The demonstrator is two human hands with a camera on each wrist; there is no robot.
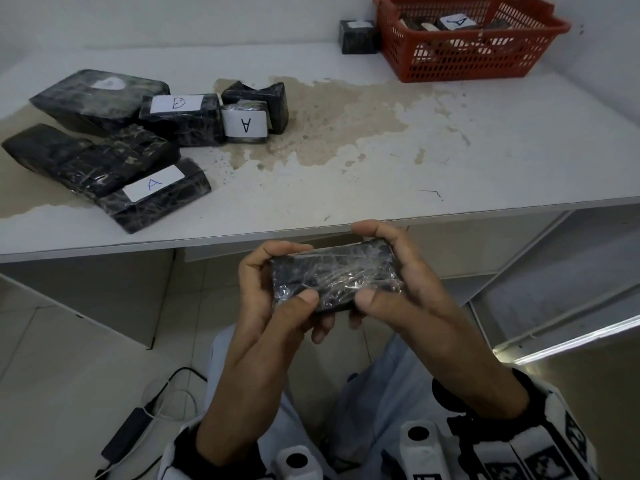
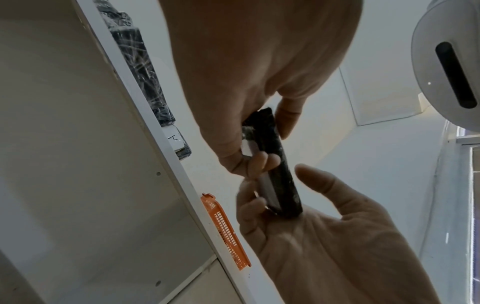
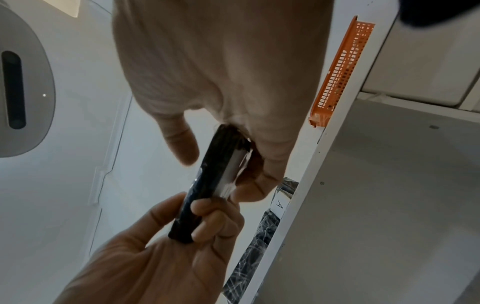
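Left hand [image 1: 273, 289] and right hand [image 1: 398, 289] curl round the ends of the packet [image 1: 334, 275], lower centre, below the table [image 1: 381, 174] edge. Label [image 3: 230, 170] underneath. Likely label check; next, flip it, then sort: pile [image 1: 104, 150] or basket [image 1: 467, 60].

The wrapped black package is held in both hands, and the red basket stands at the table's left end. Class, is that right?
No. The head view shows the red basket at the table's far right end, not the left. The left hand and right hand do both hold the wrapped black package.
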